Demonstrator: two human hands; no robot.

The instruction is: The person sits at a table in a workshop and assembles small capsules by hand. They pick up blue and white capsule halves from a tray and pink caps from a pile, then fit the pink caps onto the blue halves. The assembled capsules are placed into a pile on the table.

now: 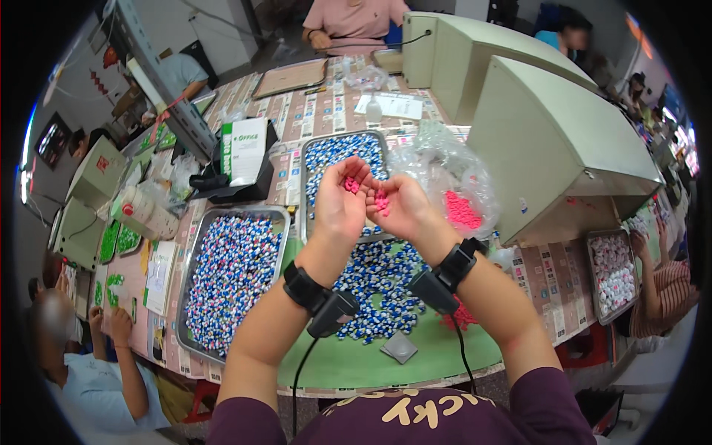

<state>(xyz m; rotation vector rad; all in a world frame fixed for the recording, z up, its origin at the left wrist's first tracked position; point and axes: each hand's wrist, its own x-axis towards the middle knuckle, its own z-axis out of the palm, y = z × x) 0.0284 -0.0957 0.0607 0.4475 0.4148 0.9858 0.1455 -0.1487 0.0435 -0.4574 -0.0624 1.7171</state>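
Observation:
Both of my hands are cupped side by side, palms up, over the table. In my left hand (340,207) lies a small heap of pink pieces (351,185). My right hand (408,211) cradles more of the same pink pieces (382,202), too small to name further. Behind and below the hands is a metal tray (305,165) of small blue-and-white pieces. Just to the right, a clear plastic bag (475,165) holds pink pieces (461,211). Between my forearms, loose blue-and-white pieces (380,293) spread over a green mat (326,368).
A second metal tray (194,248) of blue-and-white pieces stands left. Beige box-shaped housings (545,141) rise at the right, near a tray of white pieces (612,274). A black box (256,182), a grey square piece (399,347) and pink pieces (461,315) lie around. Co-workers sit nearby.

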